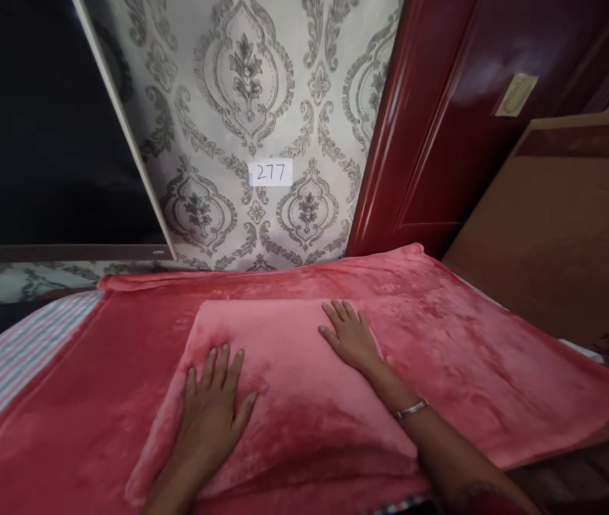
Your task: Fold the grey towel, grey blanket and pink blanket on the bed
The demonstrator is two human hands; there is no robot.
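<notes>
A pink plush pillow (283, 372) lies on a red fleece blanket (444, 343) spread over a bed. My left hand (212, 408) rests flat on the pillow's near left part, fingers spread. My right hand (350, 336) lies flat on the pillow's far right corner, fingers apart, with a silver bracelet (411, 409) on its wrist. Neither hand grips anything.
A patterned grey wall (250, 86) with a small label reading 277 (270, 172) stands behind the bed. A dark red wooden door (444, 129) is at the right, a brown board (567, 236) beside the bed, a dark screen (41, 121) at the left, and a striped sheet (30, 340) shows at the left.
</notes>
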